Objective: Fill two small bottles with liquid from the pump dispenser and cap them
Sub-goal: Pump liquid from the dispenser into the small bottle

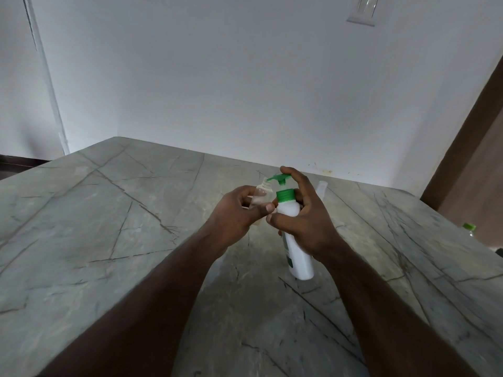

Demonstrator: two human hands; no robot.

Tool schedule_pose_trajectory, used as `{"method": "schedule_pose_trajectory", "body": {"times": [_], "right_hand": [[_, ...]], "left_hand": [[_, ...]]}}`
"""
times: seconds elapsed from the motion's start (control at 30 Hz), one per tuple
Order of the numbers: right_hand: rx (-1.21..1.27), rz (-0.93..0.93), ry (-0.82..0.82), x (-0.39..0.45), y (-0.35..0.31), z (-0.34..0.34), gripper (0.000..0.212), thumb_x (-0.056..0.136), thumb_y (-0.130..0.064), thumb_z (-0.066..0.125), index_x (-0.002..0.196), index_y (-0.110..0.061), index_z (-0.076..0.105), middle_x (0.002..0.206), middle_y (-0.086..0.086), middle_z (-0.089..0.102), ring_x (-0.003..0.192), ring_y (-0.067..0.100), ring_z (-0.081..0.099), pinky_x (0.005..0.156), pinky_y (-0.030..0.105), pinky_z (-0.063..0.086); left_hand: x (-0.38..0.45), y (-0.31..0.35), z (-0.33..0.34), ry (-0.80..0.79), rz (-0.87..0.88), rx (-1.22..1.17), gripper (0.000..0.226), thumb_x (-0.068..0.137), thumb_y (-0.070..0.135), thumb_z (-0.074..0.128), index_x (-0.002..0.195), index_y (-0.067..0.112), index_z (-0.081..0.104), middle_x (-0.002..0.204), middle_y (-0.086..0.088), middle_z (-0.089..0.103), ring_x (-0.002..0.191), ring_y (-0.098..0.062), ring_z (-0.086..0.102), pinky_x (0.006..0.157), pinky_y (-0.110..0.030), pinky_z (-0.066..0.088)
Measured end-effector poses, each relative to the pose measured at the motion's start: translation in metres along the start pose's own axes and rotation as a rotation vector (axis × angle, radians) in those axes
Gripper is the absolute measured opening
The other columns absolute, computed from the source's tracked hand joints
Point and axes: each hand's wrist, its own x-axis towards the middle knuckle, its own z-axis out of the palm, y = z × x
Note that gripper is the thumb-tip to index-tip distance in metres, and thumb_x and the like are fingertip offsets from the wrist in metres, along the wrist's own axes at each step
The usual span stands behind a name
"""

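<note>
Item: pump dispenser (295, 248), white body, green collar and pump head, lifted and tilted above the grey veined tabletop (109, 213), centre-right of the scene. Right hand (304, 213): grip wrapped around the dispenser's upper body, forefinger laid over the pump head, evidently placed so one hand can both steady and press. Left hand (236, 213): grip closed on a small clear bottle (261, 195), uncapped, held tilted with its open neck right at the green spout, apparently so liquid drops straight in. Liquid level in it: cannot tell. A second pale, slim object (322, 190) stands just beyond the right hand, possibly the other bottle; partly hidden. Caps: none identifiable. Stage, by judgement: filling the first bottle; capping not begun.
</note>
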Motion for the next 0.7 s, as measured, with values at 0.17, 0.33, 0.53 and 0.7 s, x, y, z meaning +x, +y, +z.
{"method": "schedule_pose_trajectory", "body": {"times": [0.17, 0.33, 0.53, 0.7], "right_hand": [[-0.025, 0.000, -0.002, 0.0005, 0.0000, 0.0000, 0.088, 0.074, -0.003, 0.082, 0.138, -0.042, 0.037, 0.113, -0.042, 0.051, 0.097, -0.001, 0.063, 0.072, 0.025, 0.060], [-0.004, -0.012, 0.024, -0.0003, -0.0016, -0.0015, 0.077, 0.075, -0.004, 0.082, 0.133, -0.036, 0.043, 0.119, -0.019, 0.058, 0.096, 0.009, 0.066, 0.074, 0.033, 0.062], [0.009, -0.015, 0.027, 0.0003, 0.0014, -0.0015, 0.074, 0.076, -0.007, 0.082, 0.135, -0.033, 0.044, 0.119, -0.012, 0.060, 0.095, 0.013, 0.067, 0.074, 0.035, 0.061], [-0.030, -0.012, -0.005, -0.0002, 0.0000, 0.0001, 0.088, 0.075, -0.011, 0.082, 0.142, -0.043, 0.036, 0.119, -0.038, 0.050, 0.100, 0.005, 0.064, 0.077, 0.031, 0.061]], "left_hand": [[0.0010, 0.0003, 0.0000, 0.000, -0.002, -0.002, 0.043, 0.089, 0.034, 0.074, 0.129, 0.021, 0.062, 0.116, 0.002, 0.070, 0.102, -0.016, 0.068, 0.074, -0.026, 0.056], [0.0006, 0.0021, 0.0013, -0.009, -0.002, 0.015, 0.042, 0.090, 0.032, 0.072, 0.129, 0.021, 0.061, 0.113, 0.005, 0.069, 0.098, -0.013, 0.067, 0.070, -0.021, 0.053], [0.0001, 0.0011, 0.0020, -0.020, 0.005, 0.035, 0.041, 0.091, 0.033, 0.071, 0.129, 0.022, 0.061, 0.109, 0.006, 0.070, 0.086, -0.009, 0.065, 0.055, -0.010, 0.046], [0.0012, -0.0007, 0.0007, -0.007, -0.010, -0.009, 0.045, 0.088, 0.035, 0.074, 0.129, 0.020, 0.062, 0.114, 0.001, 0.070, 0.098, -0.016, 0.068, 0.069, -0.022, 0.052]]}}
